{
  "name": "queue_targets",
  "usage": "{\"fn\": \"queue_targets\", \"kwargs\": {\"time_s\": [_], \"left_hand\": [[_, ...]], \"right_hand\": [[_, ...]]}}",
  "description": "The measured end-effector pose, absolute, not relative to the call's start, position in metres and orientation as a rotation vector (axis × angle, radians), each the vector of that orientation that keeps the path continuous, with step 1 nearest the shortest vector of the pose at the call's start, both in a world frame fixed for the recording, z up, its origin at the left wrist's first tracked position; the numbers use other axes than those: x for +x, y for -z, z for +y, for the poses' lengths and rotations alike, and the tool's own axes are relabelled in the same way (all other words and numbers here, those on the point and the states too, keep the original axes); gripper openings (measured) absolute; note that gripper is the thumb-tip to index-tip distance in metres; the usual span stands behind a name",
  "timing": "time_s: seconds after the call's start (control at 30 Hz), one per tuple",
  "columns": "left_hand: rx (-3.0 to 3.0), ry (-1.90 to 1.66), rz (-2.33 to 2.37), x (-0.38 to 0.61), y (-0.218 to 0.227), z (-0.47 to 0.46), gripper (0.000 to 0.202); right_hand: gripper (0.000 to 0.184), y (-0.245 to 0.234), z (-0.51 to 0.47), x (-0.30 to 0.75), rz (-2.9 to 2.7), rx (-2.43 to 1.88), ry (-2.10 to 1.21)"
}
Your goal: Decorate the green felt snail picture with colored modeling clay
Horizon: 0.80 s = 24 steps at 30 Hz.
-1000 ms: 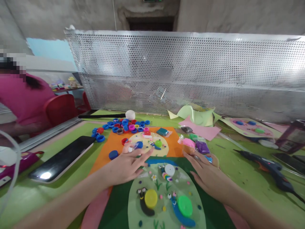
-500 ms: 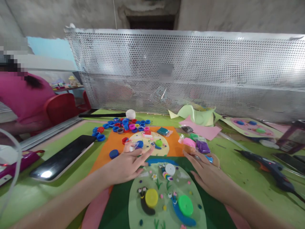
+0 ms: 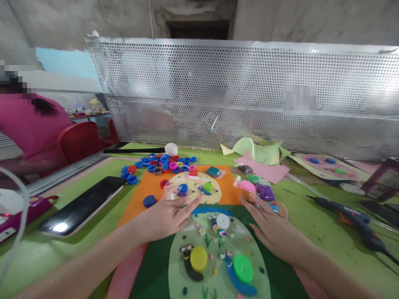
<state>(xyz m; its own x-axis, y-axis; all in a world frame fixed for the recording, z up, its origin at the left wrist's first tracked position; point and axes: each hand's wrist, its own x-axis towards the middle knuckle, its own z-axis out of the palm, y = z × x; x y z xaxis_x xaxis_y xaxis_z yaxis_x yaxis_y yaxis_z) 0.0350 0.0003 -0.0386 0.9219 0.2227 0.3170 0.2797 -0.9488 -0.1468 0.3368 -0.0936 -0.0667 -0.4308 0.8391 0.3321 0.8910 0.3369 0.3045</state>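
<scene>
My left hand (image 3: 170, 214) lies with fingers spread over the lower edge of a cream oval (image 3: 215, 199) on an orange sheet (image 3: 229, 178). Its fingertips are near a blue bottle cap (image 3: 182, 189) and a small clay snail with a green cap (image 3: 208, 187). On the right, my right hand (image 3: 269, 222) rests open and flat, fingers stretched beside bags of purple clay (image 3: 265, 192) and pink clay (image 3: 247, 186). Between my forearms is a dark green sheet (image 3: 152, 265) bearing a pale green oval (image 3: 179, 286), with clay snails whose shells are white, yellow and green caps.
Several loose bottle caps (image 3: 165, 162) are heaped behind the orange sheet. A phone (image 3: 84, 205) lies at left, a glue gun (image 3: 352, 222) at right. Paper scraps (image 3: 262, 166) sit before a perforated metal panel (image 3: 193, 91). A person in pink (image 3: 34, 124) is at far left.
My left index fingertip has shifted slightly toward me, below the small green-capped snail. My right hand stays where it was.
</scene>
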Motion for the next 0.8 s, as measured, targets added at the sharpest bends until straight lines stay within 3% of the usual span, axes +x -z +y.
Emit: {"fn": "queue_targets", "kwargs": {"time_s": [0.17, 0.8], "left_hand": [[-2.974, 0.602, -0.513, 0.03, 0.041, 0.003, 0.075], [-2.912, 0.374, -0.375, 0.034, 0.034, 0.0, 0.072]], "right_hand": [[0.045, 0.066, -0.094, 0.338, -2.445, -1.613, 0.717], [0.045, 0.058, -0.091, 0.351, -2.086, -1.882, 0.685]]}}
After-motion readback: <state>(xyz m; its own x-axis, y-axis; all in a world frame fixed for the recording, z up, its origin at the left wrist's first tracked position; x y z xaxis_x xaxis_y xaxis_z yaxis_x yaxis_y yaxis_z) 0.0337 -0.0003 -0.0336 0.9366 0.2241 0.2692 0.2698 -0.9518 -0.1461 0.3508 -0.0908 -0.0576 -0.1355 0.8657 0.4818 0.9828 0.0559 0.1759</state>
